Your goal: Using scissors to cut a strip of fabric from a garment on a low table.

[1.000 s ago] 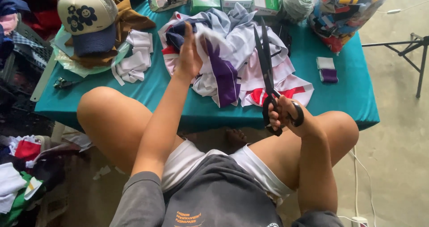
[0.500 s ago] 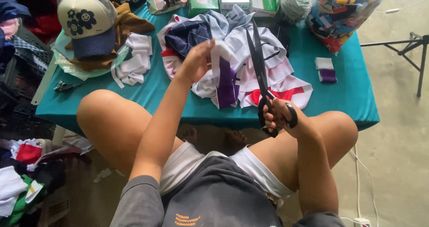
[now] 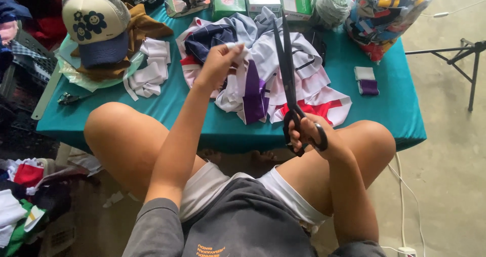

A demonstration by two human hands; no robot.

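The teal desk (image 3: pixel 400 110) carries a heap of cloth pieces (image 3: pixel 298 80), and since a second ago the left hand (image 3: pixel 218 62) has lifted off the heap's front and now pinches a white fold at its top, fingers closed on it. The right hand (image 3: pixel 309 133), clamped through the handles of the black scissors (image 3: pixel 287 69), has risen slightly, blades together and pointing away over the heap, so no cut is under way yet.

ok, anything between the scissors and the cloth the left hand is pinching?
Nothing visible. The scissors in the right hand point up beside the fabric pile; the left hand pinches a white piece just left of the blades.
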